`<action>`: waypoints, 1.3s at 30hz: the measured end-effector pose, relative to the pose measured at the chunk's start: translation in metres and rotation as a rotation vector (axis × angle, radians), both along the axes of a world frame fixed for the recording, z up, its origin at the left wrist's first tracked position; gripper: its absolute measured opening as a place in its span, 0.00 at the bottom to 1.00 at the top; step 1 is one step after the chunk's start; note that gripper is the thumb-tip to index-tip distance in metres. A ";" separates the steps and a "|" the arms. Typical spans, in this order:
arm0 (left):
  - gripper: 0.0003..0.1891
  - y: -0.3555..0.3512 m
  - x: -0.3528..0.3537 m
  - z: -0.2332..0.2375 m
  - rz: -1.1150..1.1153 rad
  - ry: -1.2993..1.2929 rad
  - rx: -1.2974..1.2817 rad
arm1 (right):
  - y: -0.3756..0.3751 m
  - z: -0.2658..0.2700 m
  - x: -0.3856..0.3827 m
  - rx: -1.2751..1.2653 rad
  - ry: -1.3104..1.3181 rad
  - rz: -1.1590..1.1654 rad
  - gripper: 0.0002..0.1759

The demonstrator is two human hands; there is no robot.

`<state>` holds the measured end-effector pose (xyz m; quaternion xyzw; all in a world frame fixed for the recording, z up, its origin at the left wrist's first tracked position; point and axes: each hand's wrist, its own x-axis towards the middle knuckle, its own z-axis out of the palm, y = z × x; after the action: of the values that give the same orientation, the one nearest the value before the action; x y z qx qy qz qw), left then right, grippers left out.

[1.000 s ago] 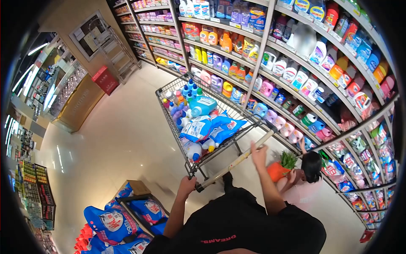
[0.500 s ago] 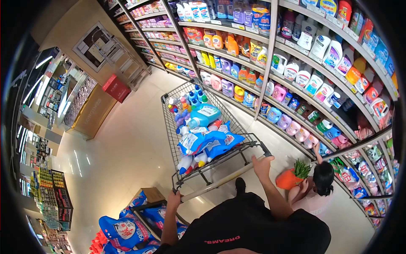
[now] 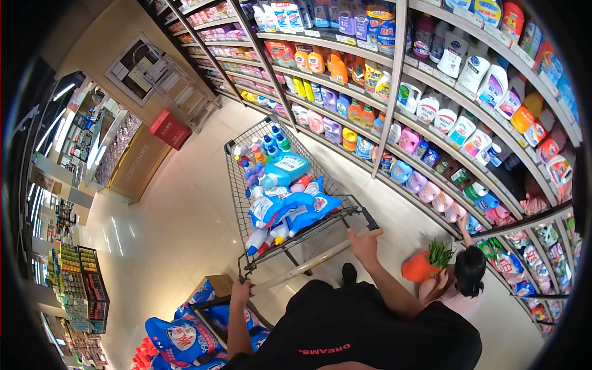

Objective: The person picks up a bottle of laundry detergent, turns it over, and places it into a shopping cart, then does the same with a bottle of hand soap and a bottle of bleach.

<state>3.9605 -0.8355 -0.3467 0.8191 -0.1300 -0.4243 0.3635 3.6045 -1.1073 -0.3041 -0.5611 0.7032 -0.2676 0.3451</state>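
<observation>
A wire shopping cart (image 3: 230,161) stands in front of me. My left hand (image 3: 242,290) is closed round the left end of its handle bar (image 3: 302,267). My right hand (image 3: 365,245) is closed on the right end, thumb sticking out. Inside the cart lie a large turquoise bottle (image 3: 290,167), blue-and-white bags (image 3: 314,206), several blue-capped bottles (image 3: 275,140) at the far end and white bottles (image 3: 256,237) nearest the handle.
Shelves of detergent bottles (image 3: 445,119) line the right side. A person (image 3: 470,271) crouches there, one hand at a low shelf, beside an orange bag with green leaves (image 3: 417,266). Blue bags (image 3: 179,339) are piled at left; a red box (image 3: 169,129) and ladder (image 3: 179,92) stand farther off.
The cart and both my hands have shifted slightly left in view, the handle still held. The crouching person keeps an arm stretched to the shelf.
</observation>
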 end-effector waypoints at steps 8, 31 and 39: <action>0.11 -0.016 0.027 -0.011 0.076 0.064 0.029 | -0.025 -0.005 0.023 0.048 -0.013 0.046 0.61; 0.33 -0.243 0.071 -0.023 -0.259 -0.796 -0.265 | -0.172 -0.077 0.102 -0.144 -0.010 0.175 0.33; 0.23 -0.280 0.124 -0.046 -0.244 -0.904 -0.233 | -0.223 -0.086 0.149 -0.078 0.045 0.200 0.42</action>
<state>4.0841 -1.1153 -0.3925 0.8540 -0.4170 -0.0480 0.3074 3.7537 -1.3299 -0.3898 -0.6473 0.6404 -0.2464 0.3318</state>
